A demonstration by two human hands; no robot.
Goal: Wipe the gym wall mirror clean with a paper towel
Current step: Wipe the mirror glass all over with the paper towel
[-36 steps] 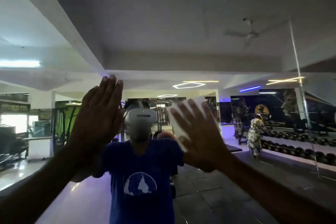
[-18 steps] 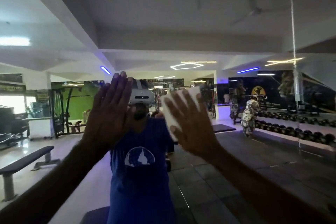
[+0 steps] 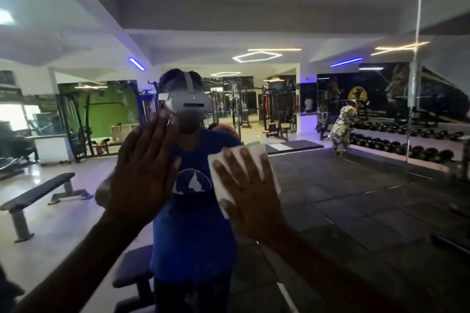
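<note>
paper towel (image 3: 256, 157) lies under the flat, spread right hand (image 3: 250, 193) against the mirror (image 3: 356, 185); left hand (image 3: 145, 170) open, holding nothing; no readable writing.

Your forearms are bare right up to where they leave the bottom of the view — no sleeve, watch or glove shows on either. Your left hand (image 3: 142, 173) and right hand (image 3: 251, 195) carry no visible rings. In the mirror (image 3: 356, 185) your reflection wears a short-sleeved blue T-shirt (image 3: 190, 236) with a round white emblem (image 3: 192, 181) on the chest — a pale dome shape with a peak inside. A light grey headset (image 3: 189, 107) with a strap over the top covers your upper face, and your legwear reads dark.
</note>
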